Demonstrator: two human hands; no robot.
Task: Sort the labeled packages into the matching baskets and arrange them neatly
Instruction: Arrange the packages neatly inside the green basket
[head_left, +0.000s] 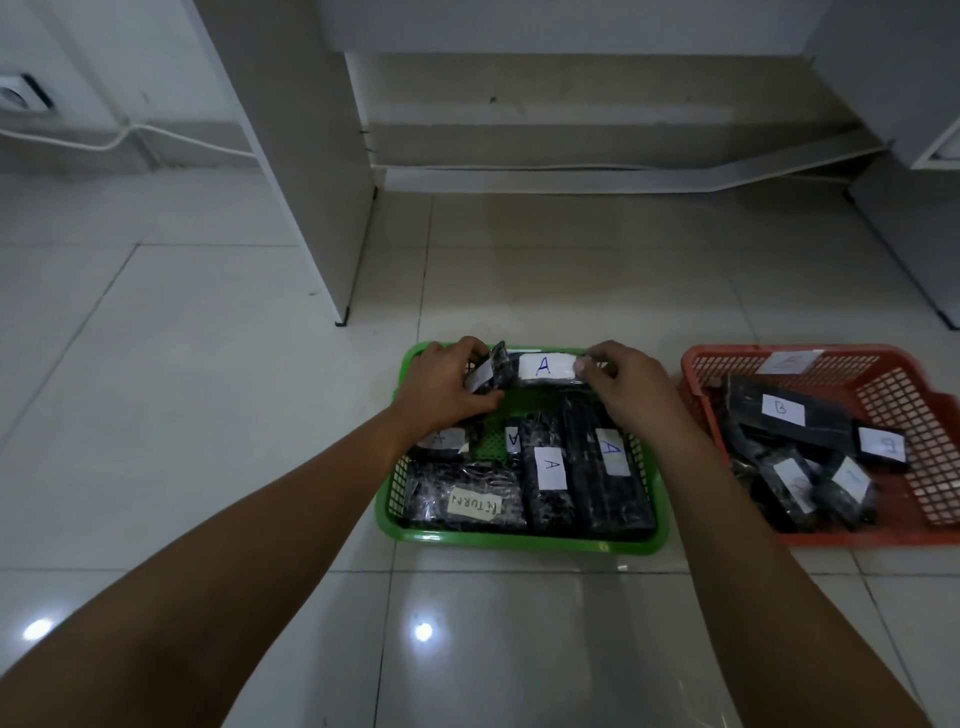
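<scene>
Small black package (493, 370) held tilted over the far left corner of the green basket (519, 540), pinched in curled fingers of the left hand (447, 389). Beside it, an A-labeled package (545, 370) at the far wall, its right end pinched by the right hand (628, 384). More A packages and one marked RETURN (475, 506) lying below. Just right, the red basket (924, 415) with B packages (784, 415), on floor tiles (208, 364).
</scene>
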